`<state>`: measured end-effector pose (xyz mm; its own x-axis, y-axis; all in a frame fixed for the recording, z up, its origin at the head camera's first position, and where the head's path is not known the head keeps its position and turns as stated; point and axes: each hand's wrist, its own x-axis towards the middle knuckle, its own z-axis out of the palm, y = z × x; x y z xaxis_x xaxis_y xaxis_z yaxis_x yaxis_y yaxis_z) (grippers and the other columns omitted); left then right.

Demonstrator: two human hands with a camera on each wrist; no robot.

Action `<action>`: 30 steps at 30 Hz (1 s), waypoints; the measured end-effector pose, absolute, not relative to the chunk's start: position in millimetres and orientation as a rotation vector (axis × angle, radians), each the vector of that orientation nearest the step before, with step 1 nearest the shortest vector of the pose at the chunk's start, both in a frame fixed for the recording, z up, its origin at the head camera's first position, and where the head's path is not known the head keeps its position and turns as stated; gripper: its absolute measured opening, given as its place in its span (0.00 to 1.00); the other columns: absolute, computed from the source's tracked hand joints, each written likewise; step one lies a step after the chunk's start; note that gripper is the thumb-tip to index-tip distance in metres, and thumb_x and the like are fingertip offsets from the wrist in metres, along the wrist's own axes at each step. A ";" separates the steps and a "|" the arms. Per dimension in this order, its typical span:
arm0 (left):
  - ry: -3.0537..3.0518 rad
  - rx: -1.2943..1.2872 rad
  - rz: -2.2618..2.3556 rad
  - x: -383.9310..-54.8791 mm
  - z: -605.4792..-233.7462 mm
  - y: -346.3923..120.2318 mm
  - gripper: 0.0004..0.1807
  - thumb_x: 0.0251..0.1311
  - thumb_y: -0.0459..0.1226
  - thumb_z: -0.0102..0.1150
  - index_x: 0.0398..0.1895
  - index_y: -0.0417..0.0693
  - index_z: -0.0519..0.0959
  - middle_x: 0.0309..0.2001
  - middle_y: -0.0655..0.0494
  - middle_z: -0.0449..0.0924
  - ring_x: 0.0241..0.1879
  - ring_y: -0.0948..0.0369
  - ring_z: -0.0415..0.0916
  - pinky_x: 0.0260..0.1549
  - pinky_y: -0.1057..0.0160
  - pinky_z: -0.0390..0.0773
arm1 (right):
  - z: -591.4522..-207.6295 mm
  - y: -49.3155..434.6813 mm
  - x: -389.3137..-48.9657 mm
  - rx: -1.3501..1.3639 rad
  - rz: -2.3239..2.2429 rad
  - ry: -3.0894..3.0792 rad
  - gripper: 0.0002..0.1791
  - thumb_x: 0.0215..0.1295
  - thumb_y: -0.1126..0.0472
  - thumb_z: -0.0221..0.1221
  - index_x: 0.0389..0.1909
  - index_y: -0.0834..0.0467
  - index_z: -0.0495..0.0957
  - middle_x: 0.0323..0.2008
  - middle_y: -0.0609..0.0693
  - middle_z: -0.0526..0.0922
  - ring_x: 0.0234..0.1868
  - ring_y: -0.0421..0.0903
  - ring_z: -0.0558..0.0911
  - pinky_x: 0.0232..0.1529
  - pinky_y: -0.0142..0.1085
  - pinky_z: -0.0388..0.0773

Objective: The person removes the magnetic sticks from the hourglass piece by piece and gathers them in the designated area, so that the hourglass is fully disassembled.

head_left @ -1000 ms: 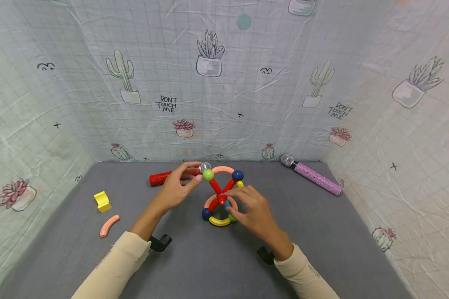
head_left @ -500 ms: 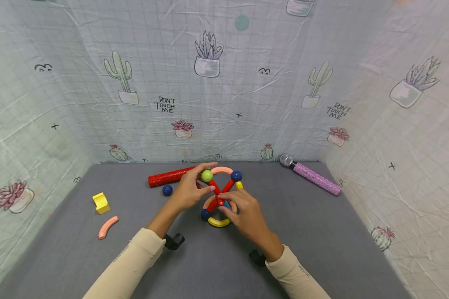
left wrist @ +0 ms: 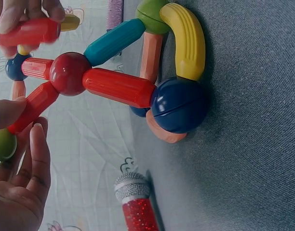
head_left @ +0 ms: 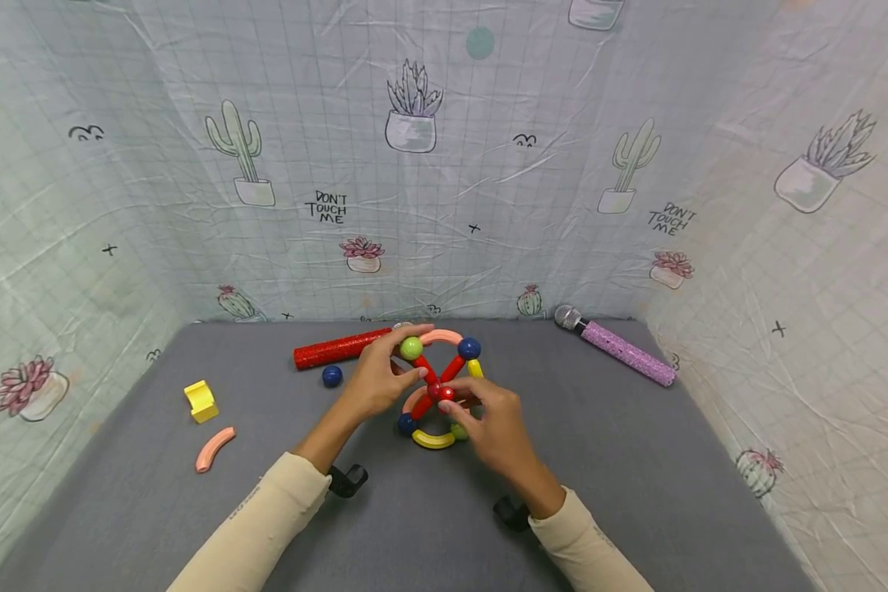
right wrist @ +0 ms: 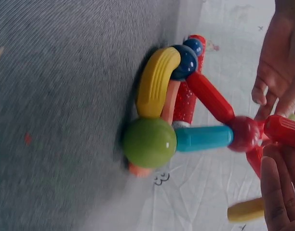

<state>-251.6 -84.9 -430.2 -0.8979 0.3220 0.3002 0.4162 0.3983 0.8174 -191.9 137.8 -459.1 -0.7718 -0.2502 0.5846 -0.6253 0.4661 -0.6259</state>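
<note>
A magnetic stick-and-ball structure stands on the table, with a red ball [left wrist: 70, 73] at its middle where red sticks and a teal stick [right wrist: 204, 139] meet. Below, a curved yellow stick [left wrist: 188, 41] links a dark blue ball [left wrist: 179, 105] and a green ball [right wrist: 150, 143]. My left hand [head_left: 377, 374] grips an upper red stick [left wrist: 36, 107] beside a higher green ball [head_left: 411, 348]. Between thumb and fingers, my right hand [head_left: 494, 419] pinches a loose red stick [left wrist: 31, 32], close to the red ball and apart from it in the left wrist view.
Left on the grey table [head_left: 429, 526] lie a yellow block [head_left: 201, 401], a curved pink stick [head_left: 215, 449] and a loose blue ball [head_left: 331, 376]. A red glittery microphone [head_left: 333, 350] lies behind my left hand, a purple one [head_left: 625, 351] at back right. Patterned cloth walls surround the table.
My left hand has moved right and taken hold of the structure's upper red stick, uncovering the loose blue ball. My right hand has shifted the pinched red stick slightly right across the red ball.
</note>
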 end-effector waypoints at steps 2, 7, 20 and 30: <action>-2.546 -0.674 -1.534 -251.4 -430.2 -84.4 0.35 0.63 0.31 0.74 0.74 0.57 0.76 0.61 0.47 0.83 0.38 0.55 0.82 0.38 0.63 0.85 | -457.6 144.3 -190.3 0.704 1.289 -2.284 0.15 0.65 0.60 0.74 0.51 0.57 0.87 0.43 0.48 0.91 0.41 0.43 0.91 0.43 0.45 0.90; -2.538 -0.676 -1.523 -251.1 -431.2 -84.0 0.35 0.64 0.31 0.73 0.74 0.59 0.76 0.56 0.49 0.83 0.34 0.57 0.82 0.37 0.63 0.85 | -450.9 168.1 -186.3 0.625 1.343 -2.278 0.15 0.64 0.62 0.74 0.51 0.54 0.88 0.43 0.46 0.89 0.41 0.42 0.90 0.45 0.43 0.89; -2.540 -0.682 -1.508 -250.7 -432.9 -85.4 0.35 0.64 0.31 0.73 0.74 0.57 0.75 0.51 0.47 0.84 0.37 0.55 0.82 0.38 0.63 0.85 | -461.7 247.3 -192.0 0.358 1.238 -2.360 0.15 0.61 0.62 0.76 0.48 0.53 0.89 0.38 0.49 0.91 0.34 0.43 0.88 0.38 0.27 0.85; -2.524 -0.686 -1.516 -249.7 -433.2 -85.4 0.35 0.64 0.31 0.73 0.74 0.59 0.76 0.50 0.49 0.84 0.33 0.58 0.81 0.37 0.63 0.85 | -478.3 318.4 -204.5 0.109 1.017 -2.593 0.12 0.60 0.61 0.77 0.44 0.56 0.89 0.35 0.53 0.91 0.30 0.40 0.87 0.30 0.27 0.80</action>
